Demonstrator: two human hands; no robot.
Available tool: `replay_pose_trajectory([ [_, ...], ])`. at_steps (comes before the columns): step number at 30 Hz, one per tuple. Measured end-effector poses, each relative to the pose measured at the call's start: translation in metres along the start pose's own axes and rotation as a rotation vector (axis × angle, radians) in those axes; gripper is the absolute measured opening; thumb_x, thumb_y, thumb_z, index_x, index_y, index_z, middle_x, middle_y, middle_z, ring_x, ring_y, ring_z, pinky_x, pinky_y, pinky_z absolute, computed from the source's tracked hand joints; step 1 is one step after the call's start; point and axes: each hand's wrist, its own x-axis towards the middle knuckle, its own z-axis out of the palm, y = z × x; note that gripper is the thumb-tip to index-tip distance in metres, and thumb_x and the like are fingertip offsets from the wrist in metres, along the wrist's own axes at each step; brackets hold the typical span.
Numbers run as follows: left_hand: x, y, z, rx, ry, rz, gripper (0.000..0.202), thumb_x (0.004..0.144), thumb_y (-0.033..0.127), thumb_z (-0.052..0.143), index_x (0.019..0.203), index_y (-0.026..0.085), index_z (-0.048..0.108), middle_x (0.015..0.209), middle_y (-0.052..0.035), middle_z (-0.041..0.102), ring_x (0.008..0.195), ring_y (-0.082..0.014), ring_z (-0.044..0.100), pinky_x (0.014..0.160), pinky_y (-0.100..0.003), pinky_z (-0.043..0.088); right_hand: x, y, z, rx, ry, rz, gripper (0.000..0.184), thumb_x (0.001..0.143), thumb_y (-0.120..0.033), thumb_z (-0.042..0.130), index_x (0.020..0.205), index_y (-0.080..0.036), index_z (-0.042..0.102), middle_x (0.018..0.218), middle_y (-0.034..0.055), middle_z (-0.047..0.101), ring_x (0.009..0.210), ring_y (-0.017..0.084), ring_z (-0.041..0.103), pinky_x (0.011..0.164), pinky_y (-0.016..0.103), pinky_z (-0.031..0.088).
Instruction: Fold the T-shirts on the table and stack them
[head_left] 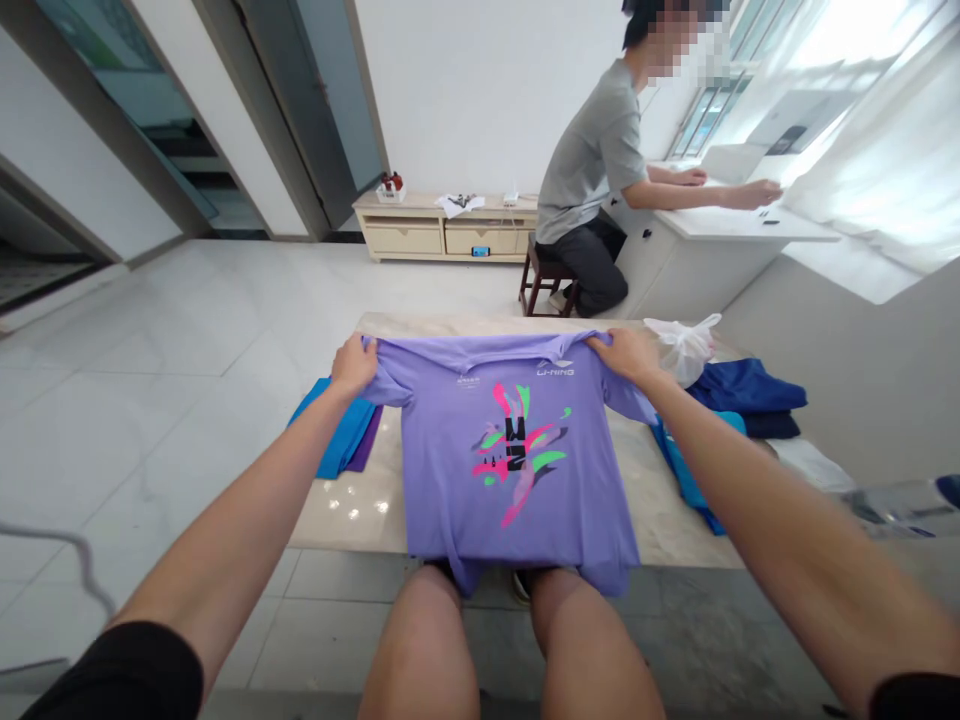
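A purple T-shirt (442,450) with a bright pink, green and black print hangs stretched between my two hands over the table. My left hand (354,364) is closed on its left shoulder, and my right hand (628,356) pinches the right shoulder. The shirt's lower edge drops past the front of the table, close to my knees. Left of it lie folded blue and purple clothes (330,437). At the right, under my forearm, is a bright blue garment (686,480), partly hidden.
The marble-look table (360,515) bears a white plastic bag (684,345), dark blue clothes (750,390) and a clear bottle (904,505) at the right. Beyond, a person (592,150) sits on a stool (541,275) at a white desk (697,218). A low cabinet (405,238) stands along the wall.
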Motion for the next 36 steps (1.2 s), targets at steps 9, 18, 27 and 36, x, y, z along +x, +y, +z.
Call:
replay_pose_trajectory([
  [9,-0.141,-0.022,0.181,0.156,-0.11,0.475,0.059,0.11,0.041,0.044,0.16,0.012,0.052,0.165,-0.0228,0.056,0.156,-0.0394,0.05,0.131,-0.059,0.04,-0.128,-0.029,0.193,-0.031,0.067,-0.227,0.068,0.111,-0.044,0.037,0.167,-0.007,0.045,0.178,0.0224,0.034,0.165,0.04,0.03,0.134,0.061,0.023],
  [18,-0.19,-0.046,0.192,0.237,-0.143,0.506,0.068,0.11,0.043,0.042,0.17,0.011,0.044,0.178,-0.0164,0.039,0.167,-0.0375,0.034,0.138,-0.06,0.029,-0.21,0.01,0.226,0.014,0.036,-0.259,0.068,0.113,-0.049,0.035,0.171,-0.013,0.045,0.18,0.0157,0.031,0.17,0.034,0.026,0.138,0.057,0.022],
  [27,-0.234,-0.07,0.177,0.242,-0.076,0.515,0.067,0.109,0.042,0.044,0.171,0.016,0.044,0.177,-0.0152,0.042,0.165,-0.0382,0.038,0.136,-0.061,0.032,-0.244,-0.003,0.22,0.021,0.06,-0.252,0.067,0.112,-0.046,0.037,0.168,-0.011,0.048,0.179,0.017,0.033,0.168,0.035,0.03,0.137,0.059,0.024],
  [36,-0.165,-0.06,0.194,0.243,-0.108,0.498,0.068,0.109,0.047,0.043,0.17,0.017,0.046,0.179,-0.0144,0.039,0.168,-0.0372,0.033,0.138,-0.059,0.025,-0.192,-0.007,0.23,-0.007,0.053,-0.211,0.074,0.112,-0.053,0.036,0.172,-0.011,0.041,0.182,0.0174,0.024,0.17,0.035,0.023,0.138,0.058,0.018],
])
